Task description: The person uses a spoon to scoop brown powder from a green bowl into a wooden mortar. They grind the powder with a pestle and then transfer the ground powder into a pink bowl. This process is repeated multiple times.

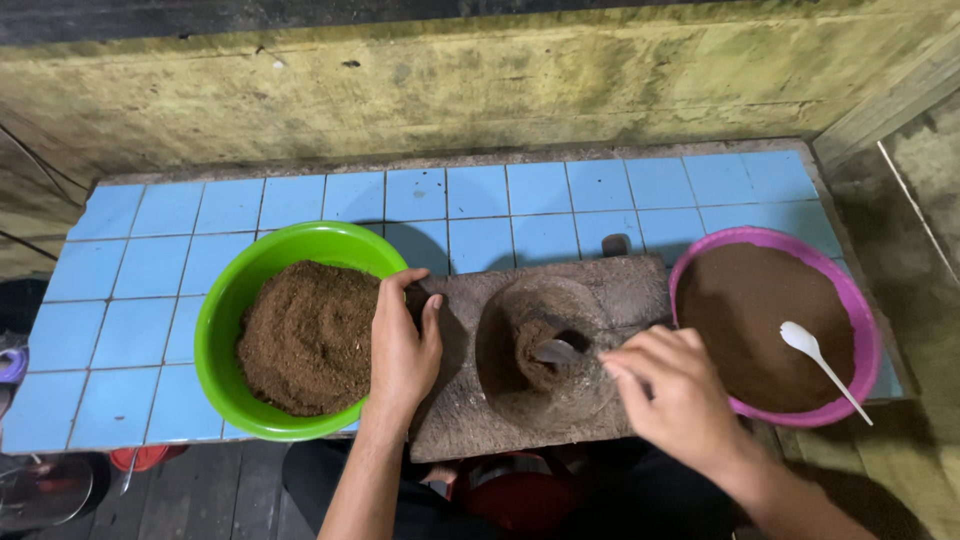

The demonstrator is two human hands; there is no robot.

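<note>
My left hand (pixel 402 345) rests on the rim of a green bowl (pixel 222 310) filled with coarse brown powder, fingers also touching a dark wooden board (pixel 620 285). On the board sits a round mould-like ring (pixel 545 345) partly packed with brown powder. My right hand (pixel 675 395) holds a spoon (pixel 556 351) whose bowl dips into that ring. To the right stands a pink bowl (pixel 862 310) of finer dark brown powder with a white plastic spoon (pixel 822 365) lying in it.
The bowls and board sit on a light blue tiled counter (pixel 480 210) against a stained yellow-green wall (pixel 480 90). Below the counter's front edge are a red object (pixel 510 495) and dark floor planks (pixel 210 490).
</note>
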